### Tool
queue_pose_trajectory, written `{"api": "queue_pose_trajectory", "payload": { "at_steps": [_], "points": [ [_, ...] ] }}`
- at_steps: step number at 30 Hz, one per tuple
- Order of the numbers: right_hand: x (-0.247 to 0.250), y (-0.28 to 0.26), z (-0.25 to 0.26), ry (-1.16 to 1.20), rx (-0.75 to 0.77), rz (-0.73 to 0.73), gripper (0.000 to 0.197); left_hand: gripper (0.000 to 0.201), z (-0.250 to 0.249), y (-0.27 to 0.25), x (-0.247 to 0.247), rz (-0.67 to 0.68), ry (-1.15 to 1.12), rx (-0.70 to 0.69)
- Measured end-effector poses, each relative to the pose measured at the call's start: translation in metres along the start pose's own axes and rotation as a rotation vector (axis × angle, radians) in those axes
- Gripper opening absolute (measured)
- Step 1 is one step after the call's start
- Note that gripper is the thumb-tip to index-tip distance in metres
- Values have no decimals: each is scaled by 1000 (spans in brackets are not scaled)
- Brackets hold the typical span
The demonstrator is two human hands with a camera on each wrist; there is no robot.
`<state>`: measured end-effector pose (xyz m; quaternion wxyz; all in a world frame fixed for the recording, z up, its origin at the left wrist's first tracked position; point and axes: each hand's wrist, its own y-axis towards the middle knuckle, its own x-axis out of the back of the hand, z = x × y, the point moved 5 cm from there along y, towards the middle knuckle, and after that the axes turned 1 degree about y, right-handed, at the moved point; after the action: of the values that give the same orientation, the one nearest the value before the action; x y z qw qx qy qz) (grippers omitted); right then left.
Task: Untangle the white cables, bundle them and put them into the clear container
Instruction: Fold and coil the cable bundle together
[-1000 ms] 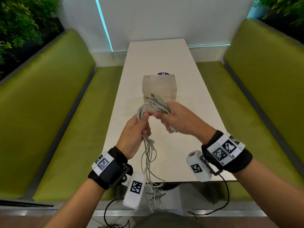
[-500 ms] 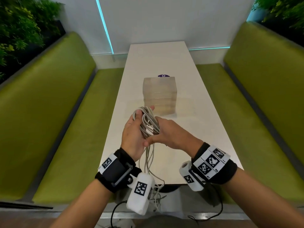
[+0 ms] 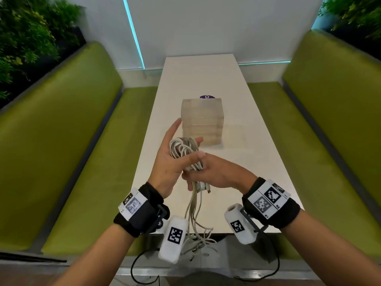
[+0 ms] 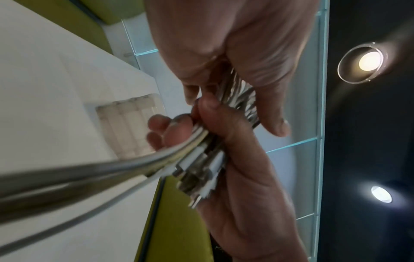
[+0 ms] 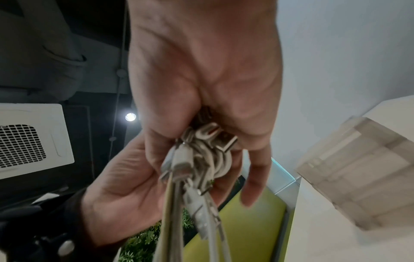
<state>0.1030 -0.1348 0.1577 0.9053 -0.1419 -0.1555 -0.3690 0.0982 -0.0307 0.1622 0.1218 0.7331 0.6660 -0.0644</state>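
Note:
A coil of white cables (image 3: 182, 148) lies in the palm of my left hand (image 3: 171, 162), above the near half of the table. The left fingers point up and the thumb presses across the loops. My right hand (image 3: 218, 174) grips the bundle just below the coil, its fingers curled round the strands and several connectors (image 4: 201, 168). Loose tails (image 3: 195, 219) hang past the table's near edge. The clear container (image 3: 203, 120) stands upright just beyond the hands, and it also appears in the wrist views (image 4: 127, 124) (image 5: 358, 168). The right wrist view shows the cables (image 5: 201, 159) bunched under the right fingers.
The long white table (image 3: 206, 79) runs away from me between two green benches (image 3: 82, 162) (image 3: 329, 141). A purple sticker (image 3: 207, 97) peeks out behind the container. Plants stand behind both benches.
Both hands came down and toward me, away from the container. The coil shifted into the left palm as its fingers straightened. The right hand slid down to grip below the coil.

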Motion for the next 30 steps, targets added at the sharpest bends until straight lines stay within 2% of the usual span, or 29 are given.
{"api": "queue_pose_trajectory", "payload": {
  "at_steps": [4,6,11,16,19,23,24,25,28,29,30],
  "points": [
    [-8,-2,-4,126,33,79,10,40,-5,-3,-5,-37,17,-46],
    [-12,-6,-6,209,44,139,12,27,-7,-4,-7,-11,32,-43],
    [-17,-11,-6,411,122,174,18,19,-11,-5,-7,-36,145,-71],
    [-25,-5,-13,517,81,142,30,22,-10,-2,-8,-76,136,-35],
    [-27,-5,-12,492,69,138,28,20,-8,-2,-8,-57,135,-14],
    [-23,-4,-12,495,59,114,18,20,-9,-2,-3,-46,184,-66],
    [-20,-4,-11,487,65,95,20,24,-9,-2,-3,-7,157,-77],
    [-17,-4,-11,469,75,72,24,38,-9,-1,-3,47,116,-77],
    [-4,-5,-8,500,123,0,29,105,7,-3,4,161,63,17],
    [1,-5,-6,544,151,-15,28,114,14,-6,6,179,65,68],
    [6,-5,-4,589,180,-35,30,114,23,-10,7,209,93,114]
  ]
}}
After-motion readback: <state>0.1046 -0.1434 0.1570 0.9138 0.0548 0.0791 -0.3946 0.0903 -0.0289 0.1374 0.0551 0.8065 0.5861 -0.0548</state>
